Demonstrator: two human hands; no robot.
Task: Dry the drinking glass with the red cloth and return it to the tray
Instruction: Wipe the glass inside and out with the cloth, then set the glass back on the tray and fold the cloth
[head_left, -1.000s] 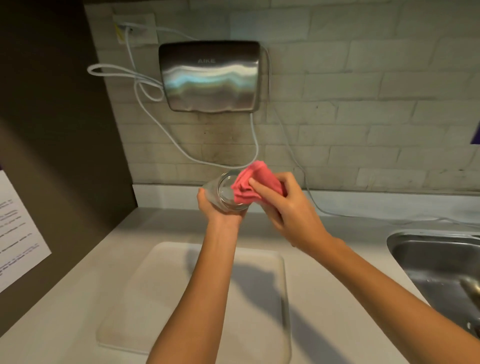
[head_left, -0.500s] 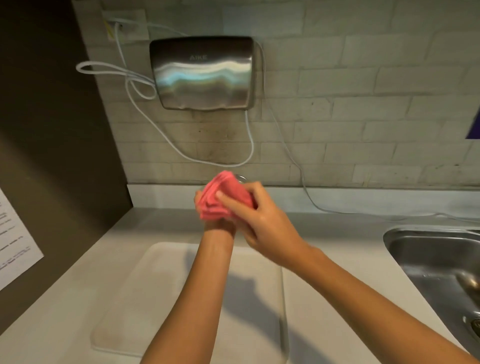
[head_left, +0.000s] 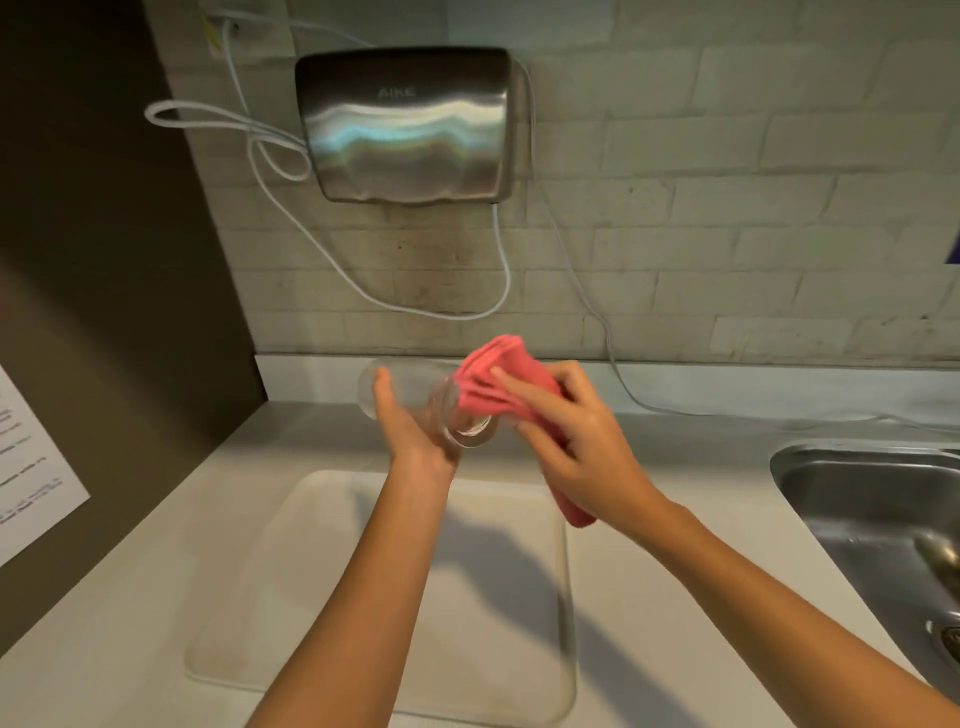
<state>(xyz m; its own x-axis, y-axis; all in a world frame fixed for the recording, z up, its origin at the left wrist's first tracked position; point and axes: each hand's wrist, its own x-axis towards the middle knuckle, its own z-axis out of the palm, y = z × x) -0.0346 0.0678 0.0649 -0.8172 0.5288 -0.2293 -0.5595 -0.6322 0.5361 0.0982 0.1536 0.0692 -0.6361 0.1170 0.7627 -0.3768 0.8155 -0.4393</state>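
My left hand (head_left: 410, 428) grips a clear drinking glass (head_left: 415, 397) that lies on its side in the air, its mouth turned toward the right. My right hand (head_left: 571, 441) holds a bunched red cloth (head_left: 493, 379) pressed into the mouth of the glass, with one end of the cloth hanging below my palm. Both hands are above the far edge of a white tray (head_left: 311, 597) that lies flat on the pale counter.
A steel hand dryer (head_left: 408, 124) hangs on the brick wall straight ahead, with white cables looping beneath it. A steel sink (head_left: 872, 499) is set into the counter at the right. A dark side panel with a paper notice (head_left: 31, 467) closes off the left.
The cloth covered the glass half a second ago; now the glass shows again, tipped on its side, with the cloth at its mouth and my right hand shifted to the right.
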